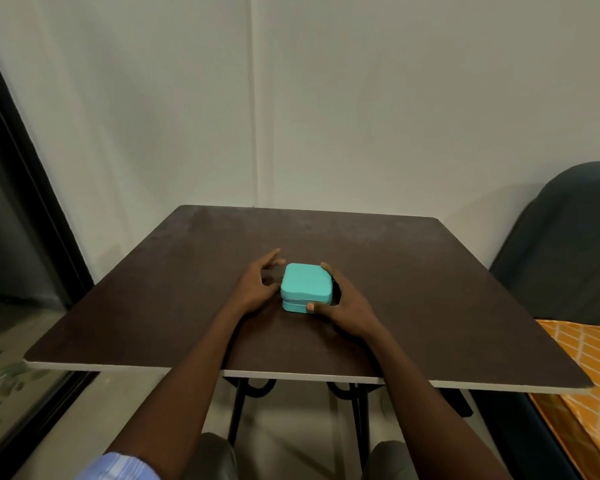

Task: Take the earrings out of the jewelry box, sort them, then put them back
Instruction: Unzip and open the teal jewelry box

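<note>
Box [307, 287] teal, rounded, closed | right hand [340, 306] grips | left hand [257, 285] beside

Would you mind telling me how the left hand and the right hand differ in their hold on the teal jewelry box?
The right hand wraps the jewelry box, thumb at its front and fingers at its far side; the left hand lies beside it, fingers straight. Both rest on the table alongside the closed box.

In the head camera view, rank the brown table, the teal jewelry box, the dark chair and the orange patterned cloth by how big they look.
1. Dark brown square tabletop, largest by far.
2. Dark upholstered chair.
3. Orange diamond-patterned cloth; both are cut off by the frame, so their order is unsure.
4. Teal zippered jewelry box, smallest.
</note>
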